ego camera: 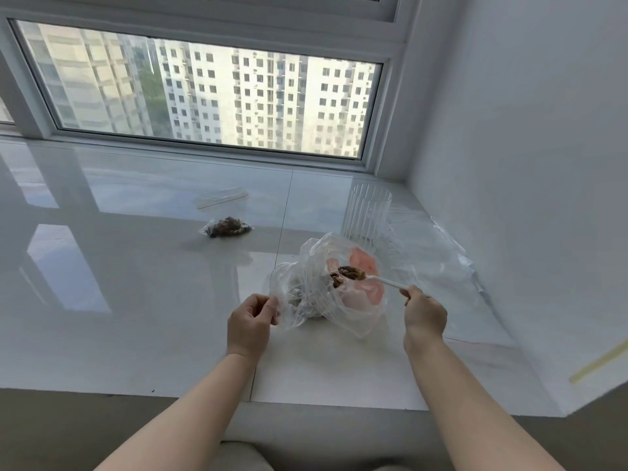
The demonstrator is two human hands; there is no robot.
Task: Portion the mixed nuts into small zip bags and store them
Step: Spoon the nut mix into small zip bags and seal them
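A glossy white worktop (136, 283) runs under a wide window (204, 93) facing tower blocks, with a white wall on the right. Far back lies an empty zip bag (221, 197); nearer, a filled bag of nuts (227, 227). A ribbed glass (367, 217) stands behind the big crumpled plastic bag (339, 300), clear sheeting beside it. The left hand (249, 321) pinches the bag's edge; the right hand (424, 314) fingers grip a white spoon (387, 282) loaded with nuts (351, 272) over the bag's mouth.

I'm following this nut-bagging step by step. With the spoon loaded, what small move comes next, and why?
Probably lift the loaded spoon clear of the big plastic bag, since the right hand holds nuts on it while the left hand pinches the bag's edge.
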